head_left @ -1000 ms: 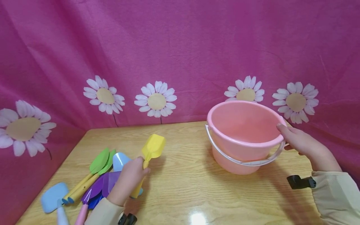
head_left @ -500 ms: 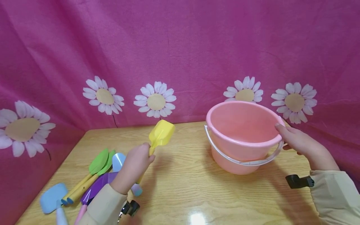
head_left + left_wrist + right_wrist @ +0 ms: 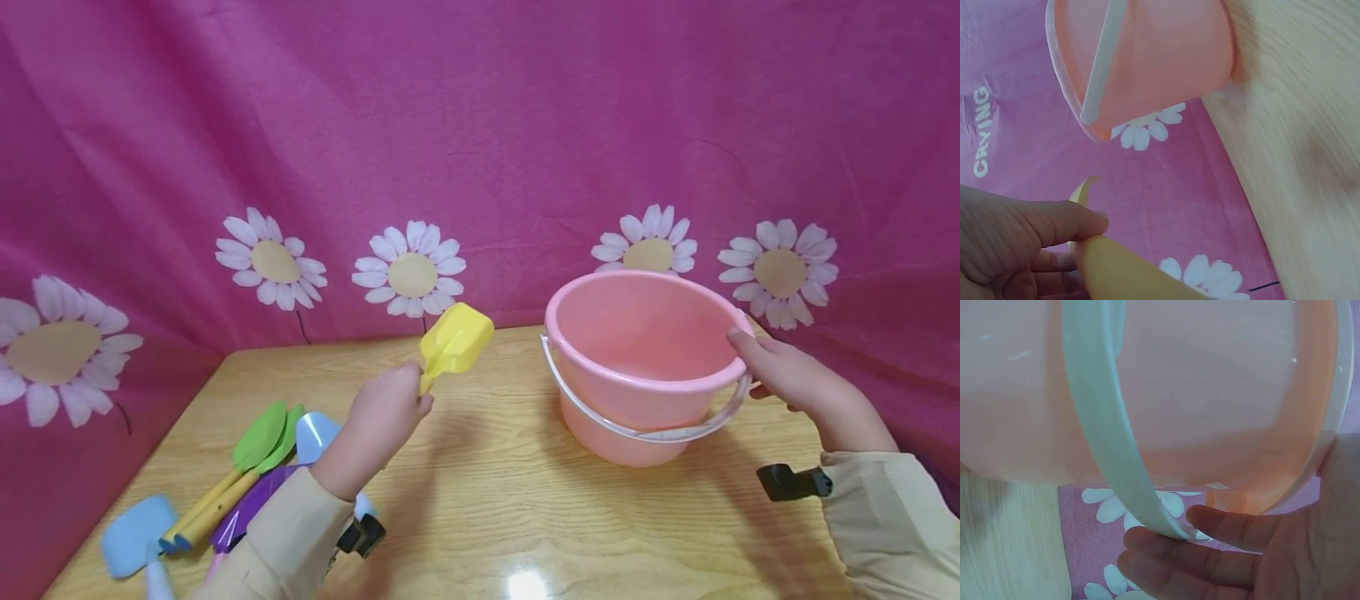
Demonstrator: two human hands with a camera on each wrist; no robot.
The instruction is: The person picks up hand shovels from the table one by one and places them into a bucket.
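Note:
My left hand (image 3: 382,425) grips a yellow toy shovel (image 3: 459,337) by its handle and holds it above the table, left of the bucket. The scoop points up and to the right. In the left wrist view the thumb presses on the yellow handle (image 3: 1129,275); the fingers curl behind it. On the right stands a pink bucket (image 3: 645,408), its white carrying handle (image 3: 675,435) hanging down in front. My right hand (image 3: 813,383) holds the bucket's right rim, thumb over the edge. Its fingers (image 3: 1222,531) lie outside, beside the end of the white handle.
Several toy shovels lie piled at the table's left: a light blue one (image 3: 138,533), green ones (image 3: 258,433) with yellow handles, a purple one (image 3: 258,500) and another blue one (image 3: 315,433), partly behind my left arm. A magenta flowered cloth (image 3: 480,125) hangs behind the wooden table (image 3: 487,500).
My left hand has lifted the yellow shovel up from beside the pile and carried it rightward toward the bucket. The right hand keeps its hold on the rim.

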